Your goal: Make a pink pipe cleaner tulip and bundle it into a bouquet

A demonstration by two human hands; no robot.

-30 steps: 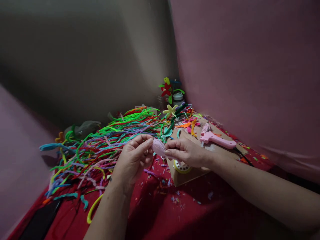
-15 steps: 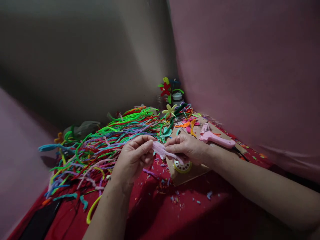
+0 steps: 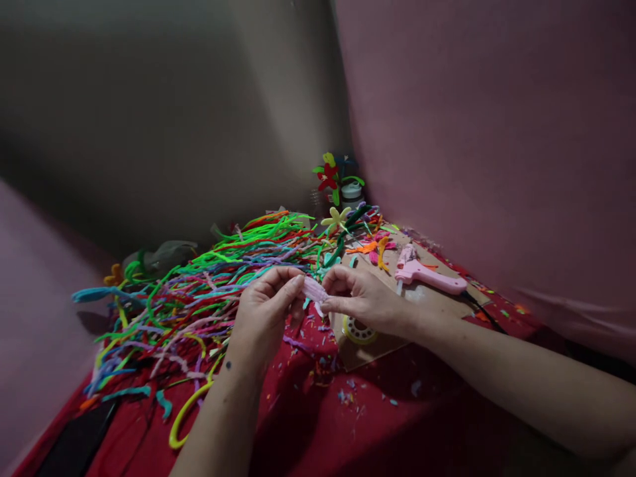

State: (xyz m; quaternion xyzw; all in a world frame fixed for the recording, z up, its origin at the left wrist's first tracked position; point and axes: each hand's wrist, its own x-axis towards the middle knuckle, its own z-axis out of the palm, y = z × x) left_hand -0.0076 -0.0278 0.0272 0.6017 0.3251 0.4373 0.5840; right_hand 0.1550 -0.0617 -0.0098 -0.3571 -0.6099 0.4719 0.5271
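My left hand [image 3: 265, 310] and my right hand [image 3: 365, 299] meet over the red cloth, both pinching a small pale pink pipe-cleaner piece [image 3: 314, 290] between thumbs and fingertips. The piece is short and folded, held just above the cloth. Behind my hands lies a big heap of coloured pipe cleaners [image 3: 199, 285]. A pink glue gun [image 3: 427, 274] rests on a cardboard sheet [image 3: 432, 298] to the right of my right hand.
A tape roll [image 3: 356, 329] sits on the cardboard under my right wrist. Finished pipe-cleaner flowers [image 3: 332, 177] stand in a jar in the corner. Cut scraps litter the red cloth [image 3: 318, 417]. A dark flat object [image 3: 74, 444] lies at the lower left. Walls close in behind and right.
The pink piece went from a flat oval to a stretched strip and is now bunched short again between my fingertips. Both hands stayed in place, fingers working.
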